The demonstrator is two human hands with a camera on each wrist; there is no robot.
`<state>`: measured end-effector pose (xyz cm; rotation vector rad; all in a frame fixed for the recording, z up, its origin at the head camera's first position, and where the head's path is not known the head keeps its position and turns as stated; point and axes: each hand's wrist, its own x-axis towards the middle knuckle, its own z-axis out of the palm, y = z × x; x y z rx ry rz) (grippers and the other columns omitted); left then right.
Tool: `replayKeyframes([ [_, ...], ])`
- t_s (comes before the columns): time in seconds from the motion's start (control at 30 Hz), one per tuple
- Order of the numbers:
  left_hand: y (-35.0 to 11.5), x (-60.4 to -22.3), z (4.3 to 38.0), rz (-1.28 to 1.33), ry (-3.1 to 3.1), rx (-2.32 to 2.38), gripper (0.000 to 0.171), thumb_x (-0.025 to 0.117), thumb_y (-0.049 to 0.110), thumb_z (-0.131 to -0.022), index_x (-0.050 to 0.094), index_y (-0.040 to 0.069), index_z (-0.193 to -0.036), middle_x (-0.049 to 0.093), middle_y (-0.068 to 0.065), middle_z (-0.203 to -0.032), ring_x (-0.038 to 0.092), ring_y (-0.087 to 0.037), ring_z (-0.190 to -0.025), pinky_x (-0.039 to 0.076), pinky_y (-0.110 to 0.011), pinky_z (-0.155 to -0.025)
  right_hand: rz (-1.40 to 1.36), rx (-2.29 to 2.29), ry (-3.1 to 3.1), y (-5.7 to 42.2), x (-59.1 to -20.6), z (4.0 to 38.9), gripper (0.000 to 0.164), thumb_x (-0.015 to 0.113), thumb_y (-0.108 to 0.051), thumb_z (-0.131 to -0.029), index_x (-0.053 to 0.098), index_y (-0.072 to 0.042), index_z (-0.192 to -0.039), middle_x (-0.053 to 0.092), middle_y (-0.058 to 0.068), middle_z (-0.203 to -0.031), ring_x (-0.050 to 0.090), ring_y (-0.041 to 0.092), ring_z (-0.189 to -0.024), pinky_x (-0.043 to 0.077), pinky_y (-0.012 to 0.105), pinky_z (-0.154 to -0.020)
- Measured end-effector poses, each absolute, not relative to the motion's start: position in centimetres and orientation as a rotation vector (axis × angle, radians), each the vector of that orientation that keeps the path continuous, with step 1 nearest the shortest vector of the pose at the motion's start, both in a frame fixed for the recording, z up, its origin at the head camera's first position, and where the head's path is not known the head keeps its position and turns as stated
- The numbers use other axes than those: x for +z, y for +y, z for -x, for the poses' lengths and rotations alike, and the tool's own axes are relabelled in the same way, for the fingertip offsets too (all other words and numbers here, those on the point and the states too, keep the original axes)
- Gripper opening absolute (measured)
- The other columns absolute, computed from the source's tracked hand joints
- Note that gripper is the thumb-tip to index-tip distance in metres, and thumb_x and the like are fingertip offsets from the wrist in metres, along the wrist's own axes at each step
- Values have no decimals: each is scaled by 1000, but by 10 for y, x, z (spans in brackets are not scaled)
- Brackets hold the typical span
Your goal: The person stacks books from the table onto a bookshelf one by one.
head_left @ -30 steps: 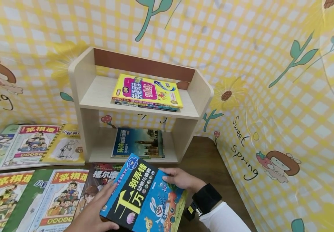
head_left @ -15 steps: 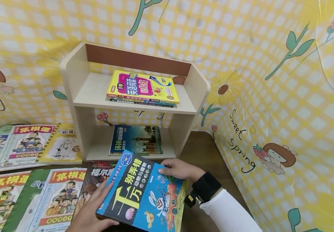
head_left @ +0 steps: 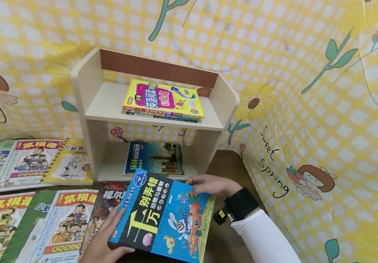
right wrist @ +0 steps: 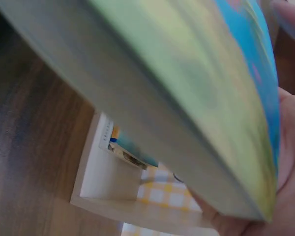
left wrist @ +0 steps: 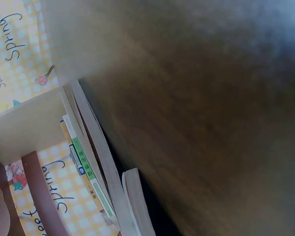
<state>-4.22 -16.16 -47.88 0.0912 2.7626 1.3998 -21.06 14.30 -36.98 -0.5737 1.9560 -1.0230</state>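
grips, just in front of the bookshelf [head_left: 87, 84], the left edge of the blue animals-and-plants picture book [head_left: 166, 219] with the left hand [head_left: 105, 237], much as half a second ago. has shifted slightly rightward with the right hand [head_left: 215, 185], now at the book's upper right corner, apparently pinching it. suggests an adjusted hold rather than a release; leaves the picture book tilted, outside the bookshelf.

shows cover-up in the head view, left of the bookshelf, the magenta-framed cai gen tan book [head_left: 33, 157], then a yellow cartoon book [head_left: 74, 162]; on the bookshelf's upper level, a yellow english reading workbook [head_left: 164, 96]; underneath, a geographic encyclopedia [head_left: 154, 157].

adds, from the left wrist, a green-and-white spine [left wrist: 88, 169] inside the bookshelf; cannot confirm the left hand's grip from there. adds, from the right wrist, thick pale page edges [right wrist: 130, 103] unseen from the head.
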Motion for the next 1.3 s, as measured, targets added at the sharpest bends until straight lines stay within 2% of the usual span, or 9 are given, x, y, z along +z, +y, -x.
replayKeyframes([
  [0.13,-160,-479,42,-81,2777,1413,111,89,36,-64,29,0,-150,16,-29,-155,24,-53,-135,39,-66,-96,583,-1048,1977,150,-364,213,48,51,-30,-98,48,-4,-139,64,11,-115,65,18,-90,55,32,-80],
  [0.27,-158,-477,43,-75,2815,1435,110,88,35,-66,27,-1,-150,17,-28,-154,27,-51,-132,36,-69,-96,613,-1159,2002,157,-363,215,57,42,-40,-102,41,-1,-144,60,16,-125,65,19,-98,53,33,-86],
  [0.33,-159,-476,43,-57,2849,1421,111,88,35,-66,26,0,-151,18,-26,-154,27,-50,-131,32,-70,-97,599,-1276,1983,160,-365,215,63,39,-44,-102,38,1,-146,59,18,-127,64,19,-101,52,32,-89],
  [0.5,-162,-473,42,59,2907,1347,114,86,39,-69,18,4,-154,15,-28,-154,22,-52,-130,26,-75,-96,497,-1601,1866,157,-376,207,70,40,-51,-100,33,2,-146,66,7,-115,66,14,-96,54,30,-83],
  [0.63,-160,-469,44,106,2922,1457,114,85,34,-71,13,7,-155,11,-28,-156,22,-50,-131,31,-72,-97,468,-1723,1827,151,-387,194,60,37,-44,-102,33,-1,-145,67,-2,-102,66,12,-90,54,29,-77],
  [0.77,-158,-465,48,106,2980,1555,110,85,24,-74,14,7,-155,11,-24,-157,26,-47,-127,42,-63,-93,464,-1771,1856,141,-393,179,58,38,-35,-104,21,-4,-150,64,1,-106,65,13,-92,54,28,-78],
  [0.87,-157,-463,52,135,2973,1582,109,84,25,-75,12,9,-156,8,-23,-158,25,-47,-127,44,-61,-91,427,-1836,1855,132,-394,168,61,45,-29,-103,15,-9,-152,63,4,-109,66,14,-91,56,29,-78],
  [1.1,-159,-459,60,221,2882,1652,112,81,35,-77,6,14,-156,-3,-21,-160,14,-51,-137,32,-70,-98,397,-1965,1939,117,-393,145,72,58,-13,-97,16,-24,-153,58,14,-118,68,18,-90,57,31,-77],
  [1.3,-161,-454,62,206,2841,1743,111,81,34,-78,5,17,-156,-5,-21,-160,9,-51,-140,28,-73,-98,426,-1985,2017,116,-397,135,88,64,-7,-91,7,-25,-156,49,18,-130,66,17,-93,56,27,-79],
])
